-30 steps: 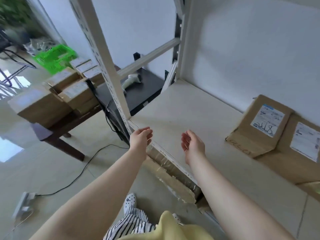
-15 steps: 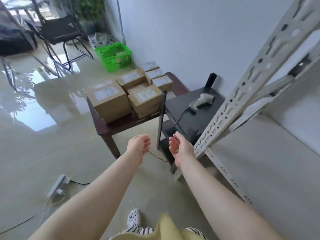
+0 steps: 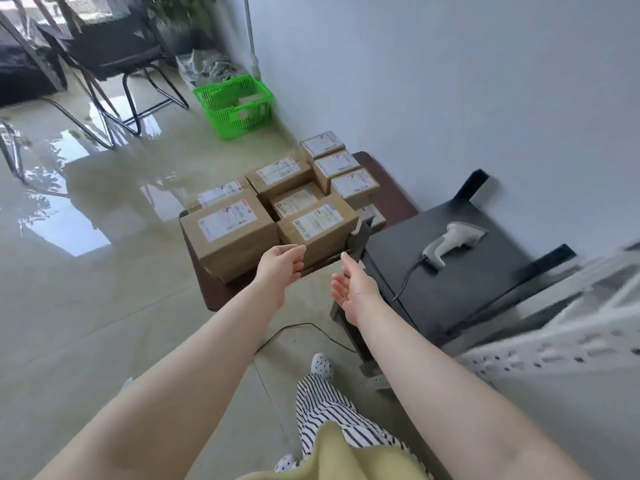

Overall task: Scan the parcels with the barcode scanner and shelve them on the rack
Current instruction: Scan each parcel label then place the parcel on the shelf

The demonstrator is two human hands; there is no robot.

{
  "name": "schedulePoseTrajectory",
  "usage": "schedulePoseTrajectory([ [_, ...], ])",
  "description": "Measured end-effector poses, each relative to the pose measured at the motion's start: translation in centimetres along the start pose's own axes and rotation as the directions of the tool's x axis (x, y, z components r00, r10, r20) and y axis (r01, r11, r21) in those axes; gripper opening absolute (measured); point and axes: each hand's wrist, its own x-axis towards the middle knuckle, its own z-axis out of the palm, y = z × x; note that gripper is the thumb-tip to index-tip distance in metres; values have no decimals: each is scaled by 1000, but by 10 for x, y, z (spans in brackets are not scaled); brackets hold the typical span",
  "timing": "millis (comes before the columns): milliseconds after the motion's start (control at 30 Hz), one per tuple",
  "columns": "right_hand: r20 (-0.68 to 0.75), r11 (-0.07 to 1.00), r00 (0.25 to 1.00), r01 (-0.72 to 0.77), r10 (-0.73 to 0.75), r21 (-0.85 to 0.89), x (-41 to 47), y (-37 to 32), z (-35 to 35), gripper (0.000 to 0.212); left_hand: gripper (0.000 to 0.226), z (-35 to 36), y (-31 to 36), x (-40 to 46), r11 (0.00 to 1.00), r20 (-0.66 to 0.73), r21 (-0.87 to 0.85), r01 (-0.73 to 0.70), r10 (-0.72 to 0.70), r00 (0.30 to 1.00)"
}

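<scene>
Cardboard parcels sat crowded on the low brown table, the barcode scanner lay on the black stand, and the empty left hand and right hand, fingers loosely open, risked toppling neighbouring boxes.

Glossy pale floor, white wall, black chair.

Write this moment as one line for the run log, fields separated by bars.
phase: reaching for parcels | left hand: empty | right hand: empty | brown cardboard parcels: on dark table | grey barcode scanner: lying on black stand
</scene>
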Motion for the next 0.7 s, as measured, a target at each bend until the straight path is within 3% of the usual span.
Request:
schedulePoseTrajectory([
  [267,-5,988,994,-109,109,-113,106,-43,43,42,38,22,52,108,916,12,392,-89,91,996],
  [400,-24,967,983,-183,181,-176,145,-45,53,62,51,33,60,150,779,74,613,-128,105,992],
  [567,-62,950,969,-248,240,-188,186,-31,63,77,65,38,66,206,495,193,846,-197,61,979],
  [700,-83,955,959,-278,270,-102,208,-12,75,85,66,39,65,240,425,206,891,-163,-55,977],
])
